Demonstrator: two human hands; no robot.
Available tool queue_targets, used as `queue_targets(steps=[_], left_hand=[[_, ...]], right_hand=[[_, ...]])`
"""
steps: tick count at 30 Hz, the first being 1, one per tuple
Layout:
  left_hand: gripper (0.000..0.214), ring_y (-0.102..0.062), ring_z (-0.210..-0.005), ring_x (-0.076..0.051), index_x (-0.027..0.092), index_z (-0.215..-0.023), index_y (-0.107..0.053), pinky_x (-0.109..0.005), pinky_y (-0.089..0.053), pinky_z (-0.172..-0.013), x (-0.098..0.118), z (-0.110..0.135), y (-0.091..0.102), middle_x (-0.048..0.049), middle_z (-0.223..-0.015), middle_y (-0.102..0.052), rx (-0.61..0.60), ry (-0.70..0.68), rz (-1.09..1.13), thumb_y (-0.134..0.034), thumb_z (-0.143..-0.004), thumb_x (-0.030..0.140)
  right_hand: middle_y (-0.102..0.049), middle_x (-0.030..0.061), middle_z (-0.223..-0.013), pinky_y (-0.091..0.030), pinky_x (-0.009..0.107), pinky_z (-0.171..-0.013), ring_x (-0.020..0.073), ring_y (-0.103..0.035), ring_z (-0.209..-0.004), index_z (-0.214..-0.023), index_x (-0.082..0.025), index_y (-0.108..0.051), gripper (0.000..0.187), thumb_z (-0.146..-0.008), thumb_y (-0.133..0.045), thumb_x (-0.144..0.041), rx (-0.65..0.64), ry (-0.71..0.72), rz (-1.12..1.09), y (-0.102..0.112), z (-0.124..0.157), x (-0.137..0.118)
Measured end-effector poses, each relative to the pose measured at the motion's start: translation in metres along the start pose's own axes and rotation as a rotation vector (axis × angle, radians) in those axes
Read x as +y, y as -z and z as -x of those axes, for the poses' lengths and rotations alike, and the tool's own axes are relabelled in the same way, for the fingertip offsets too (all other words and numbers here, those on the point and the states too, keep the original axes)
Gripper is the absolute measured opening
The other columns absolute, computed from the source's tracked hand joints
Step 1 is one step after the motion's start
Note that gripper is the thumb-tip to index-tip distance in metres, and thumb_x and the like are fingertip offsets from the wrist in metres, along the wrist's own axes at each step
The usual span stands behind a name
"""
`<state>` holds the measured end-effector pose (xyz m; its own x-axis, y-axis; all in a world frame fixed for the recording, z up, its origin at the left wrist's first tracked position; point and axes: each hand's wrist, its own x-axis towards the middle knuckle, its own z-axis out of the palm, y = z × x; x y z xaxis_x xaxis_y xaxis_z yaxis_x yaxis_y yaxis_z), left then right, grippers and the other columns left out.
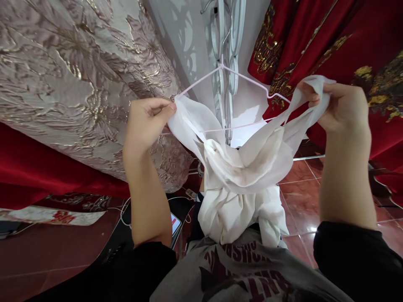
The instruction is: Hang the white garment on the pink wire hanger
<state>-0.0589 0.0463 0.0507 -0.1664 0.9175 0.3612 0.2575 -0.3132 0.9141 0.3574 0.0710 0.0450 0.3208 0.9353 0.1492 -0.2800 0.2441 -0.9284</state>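
A white sheer garment (242, 176) hangs bunched in front of me, partly draped on a thin pink wire hanger (239, 77). My left hand (147, 119) pinches the garment's left edge against the hanger's left end. My right hand (341, 107) is raised at the right and grips the garment's other shoulder, pulling it out past the hanger's right arm. The hanger's hook goes up to a white ornate rack (225, 29). The lower part of the garment falls against my grey printed shirt (242, 268).
A pink and gold brocade fabric (72, 79) fills the upper left. Red garments with gold embroidery (346, 46) hang at the right. Red cloth (37, 167) lies at the left, over a red tiled floor (302, 205). A phone (175, 222) and cables lie near my left forearm.
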Motion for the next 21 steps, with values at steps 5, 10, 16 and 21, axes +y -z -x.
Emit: queue_targets(steps=[5,10,16,21], left_hand=[[0.014,-0.054,-0.053,-0.009,0.014,-0.076,-0.077,-0.019,-0.048,-0.045,-0.005,-0.001,0.004,0.0016,-0.062,-0.069,-0.044,-0.115,-0.043,-0.072,-0.088,0.009],[0.015,-0.054,-0.053,-0.011,0.014,-0.076,-0.077,-0.021,-0.048,-0.044,-0.013,-0.003,-0.001,0.0004,-0.061,-0.068,-0.030,-0.100,-0.046,-0.072,-0.088,0.008],[0.012,-0.049,-0.057,-0.010,0.016,-0.075,-0.077,-0.019,-0.040,-0.047,-0.030,-0.006,-0.007,0.0015,-0.061,-0.064,-0.056,-0.217,-0.003,-0.075,-0.088,0.017],[0.010,-0.051,-0.059,-0.012,0.016,-0.075,-0.076,-0.024,-0.039,-0.054,-0.027,-0.003,-0.009,0.0002,-0.065,-0.066,-0.057,-0.263,-0.027,-0.076,-0.084,0.020]], right_hand=[[-0.070,0.0127,-0.070,-0.019,0.020,-0.039,0.0010,-0.030,-0.042,-0.069,-0.007,-0.067,0.049,-0.093,-0.026,0.007,0.133,-0.115,0.070,-0.004,-0.009,0.000],[-0.073,0.0153,-0.075,-0.015,0.021,-0.037,0.0004,-0.027,-0.041,-0.072,-0.004,-0.071,0.046,-0.092,-0.031,0.006,0.024,-0.102,0.098,-0.013,0.004,-0.002],[-0.074,0.0138,-0.081,-0.028,0.023,-0.042,0.0016,-0.038,-0.043,-0.079,-0.003,-0.073,0.041,-0.095,-0.036,0.003,-0.207,-0.014,0.101,-0.056,0.038,-0.015],[-0.072,0.0072,-0.076,-0.048,0.025,-0.052,0.0086,-0.057,-0.052,-0.087,-0.010,-0.072,0.019,-0.094,-0.055,-0.012,-0.174,0.094,0.028,-0.074,0.076,0.002]])
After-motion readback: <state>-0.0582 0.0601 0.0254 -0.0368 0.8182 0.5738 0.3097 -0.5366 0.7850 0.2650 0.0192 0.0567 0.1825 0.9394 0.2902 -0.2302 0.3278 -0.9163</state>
